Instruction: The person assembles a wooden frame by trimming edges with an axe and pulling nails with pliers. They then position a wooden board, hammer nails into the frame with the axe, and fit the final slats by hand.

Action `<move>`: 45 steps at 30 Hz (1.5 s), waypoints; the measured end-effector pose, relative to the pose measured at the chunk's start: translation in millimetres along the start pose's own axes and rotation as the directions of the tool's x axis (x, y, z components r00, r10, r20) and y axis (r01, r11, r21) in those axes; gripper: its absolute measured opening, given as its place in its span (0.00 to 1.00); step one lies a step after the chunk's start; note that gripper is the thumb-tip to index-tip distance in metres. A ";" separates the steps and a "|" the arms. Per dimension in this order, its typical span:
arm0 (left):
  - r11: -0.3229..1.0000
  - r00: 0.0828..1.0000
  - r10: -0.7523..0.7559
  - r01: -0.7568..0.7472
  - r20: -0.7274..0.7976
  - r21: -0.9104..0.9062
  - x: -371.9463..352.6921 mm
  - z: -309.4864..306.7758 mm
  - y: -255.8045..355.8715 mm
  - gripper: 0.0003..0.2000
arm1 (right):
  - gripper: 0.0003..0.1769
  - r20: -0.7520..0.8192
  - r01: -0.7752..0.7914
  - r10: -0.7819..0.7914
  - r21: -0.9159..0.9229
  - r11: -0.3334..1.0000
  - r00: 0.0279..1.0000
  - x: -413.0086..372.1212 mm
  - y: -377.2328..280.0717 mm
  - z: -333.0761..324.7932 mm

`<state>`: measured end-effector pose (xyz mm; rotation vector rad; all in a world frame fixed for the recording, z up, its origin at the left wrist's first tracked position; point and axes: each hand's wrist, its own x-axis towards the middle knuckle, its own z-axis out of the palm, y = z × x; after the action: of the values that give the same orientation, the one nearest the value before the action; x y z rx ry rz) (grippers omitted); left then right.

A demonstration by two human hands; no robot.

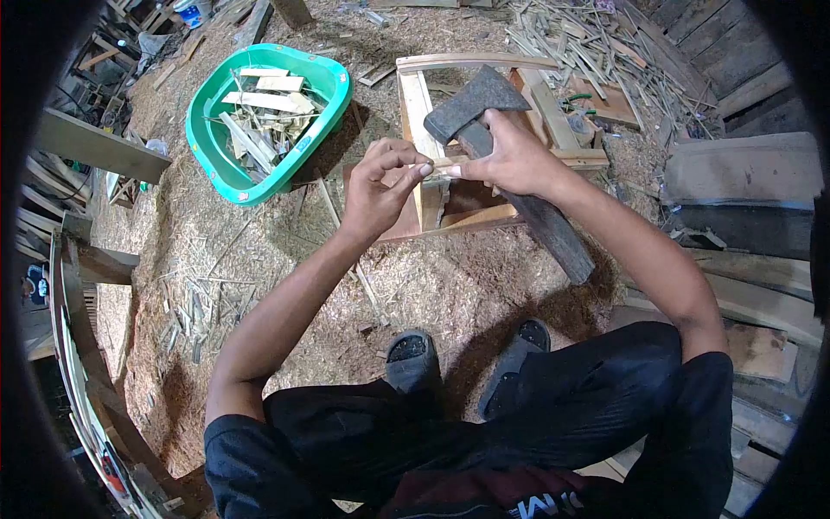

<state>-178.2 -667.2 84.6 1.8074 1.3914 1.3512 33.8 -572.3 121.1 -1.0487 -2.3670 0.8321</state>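
My right hand (519,160) is wrapped around the wooden handle (553,233) of an axe. The dark metal axe head (478,99) lies beyond my fingers, and the handle slants down to the right. My left hand (380,186) is pinched closed, its fingertips close to my right thumb. A small, thin, pale piece seems to lie between the fingertips of both hands, too small to name. Beneath my hands a wooden frame (419,99), like an open crate, rests on the ground, partly hidden by the axe and my arms.
A green basin (197,130) with wood offcuts (264,102) stands at the left. Wood scraps (579,43) are heaped at the upper right, and boards (752,285) are stacked along the right. Shavings cover the ground (285,259). A board (104,145) juts in from the left.
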 end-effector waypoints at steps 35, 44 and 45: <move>0.958 0.975 -0.202 0.217 0.095 -0.188 0.0 -3.7 -9.5 0.08 | 0.23 0.282 0.162 -0.058 -0.362 0.918 0.958 -1.2 -67.6 -52.0; 0.968 0.985 -0.154 0.165 0.073 -0.191 -0.2 -2.2 -9.1 0.08 | 0.23 0.146 0.265 -0.222 -0.486 0.833 0.964 -5.2 -63.5 -42.3; 0.963 0.985 -0.160 0.171 0.071 -0.209 -0.4 -1.3 -9.2 0.08 | 0.23 0.148 0.250 -0.203 -0.477 0.843 0.968 -5.1 -66.5 -44.1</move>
<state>-183.4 -664.4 77.4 1.5406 1.2839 1.3016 28.3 -596.4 197.1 -0.8879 -2.7952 0.1864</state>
